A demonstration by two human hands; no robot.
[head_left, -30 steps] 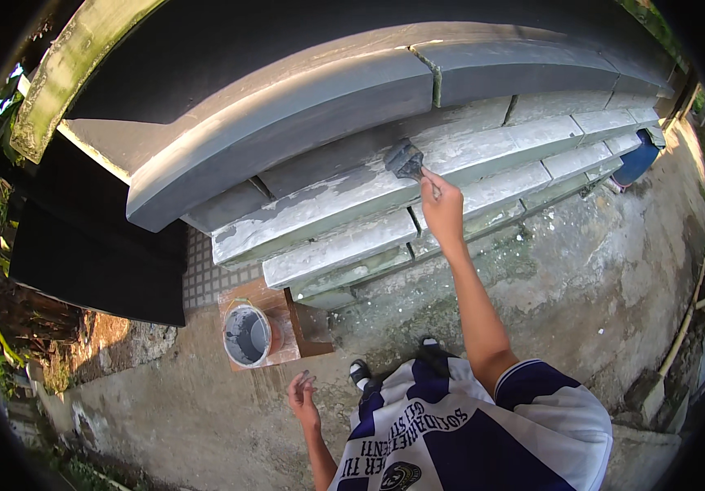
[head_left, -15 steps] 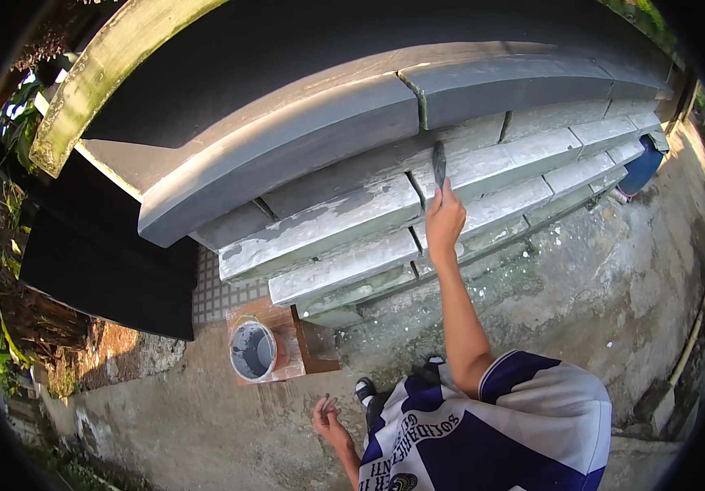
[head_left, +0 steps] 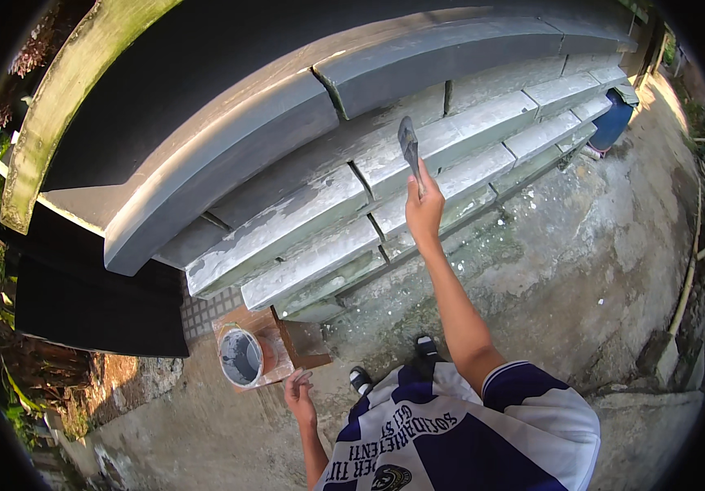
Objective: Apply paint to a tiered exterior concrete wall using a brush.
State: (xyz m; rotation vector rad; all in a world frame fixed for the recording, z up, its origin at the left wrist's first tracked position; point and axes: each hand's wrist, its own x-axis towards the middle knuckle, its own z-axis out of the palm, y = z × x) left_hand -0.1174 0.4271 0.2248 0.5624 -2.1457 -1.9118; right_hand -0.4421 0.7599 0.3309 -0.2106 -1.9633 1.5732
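Observation:
My right hand (head_left: 424, 211) is wrapped round the handle of a paintbrush (head_left: 408, 139) whose head is coated dark grey. The brush points up and away, in front of the stepped concrete ledges (head_left: 418, 155); whether its tip touches them I cannot tell. Patchy grey and whitish coating covers the ledges, and dark gaps run between sections. Low on the left, my left hand (head_left: 298, 397) has its fingers loosely bent and apart, nothing visible in them. Just beyond it stands a bucket (head_left: 268, 353) with grey paint inside, on a brown wooden box (head_left: 285, 340).
A smooth grey upper ledge (head_left: 238, 155) curves above the steps. At the far right stands a blue container (head_left: 612, 123). Stained concrete ground (head_left: 532, 278) lies below, with a pole (head_left: 688, 278) along its right side. A dark panel (head_left: 99, 303) is at left.
My right hand has drawn the brush back from the riser under the upper ledge, and its head has turned. My left hand has risen toward the bucket. The view has shifted.

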